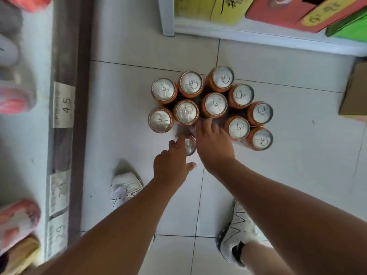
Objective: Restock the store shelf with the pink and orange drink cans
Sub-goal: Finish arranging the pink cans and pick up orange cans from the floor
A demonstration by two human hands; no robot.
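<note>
Head: left hand (172, 164), right hand (214, 144) among upright orange cans (216, 105).

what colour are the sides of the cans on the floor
Orange on the cans, best seen in the head view.

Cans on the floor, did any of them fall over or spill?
No. Every orange can in the cluster stands upright with its lid unopened, and the floor tiles look dry. The lone can between the left hand and right hand is blurred and partly hidden, so I cannot judge it.
</note>
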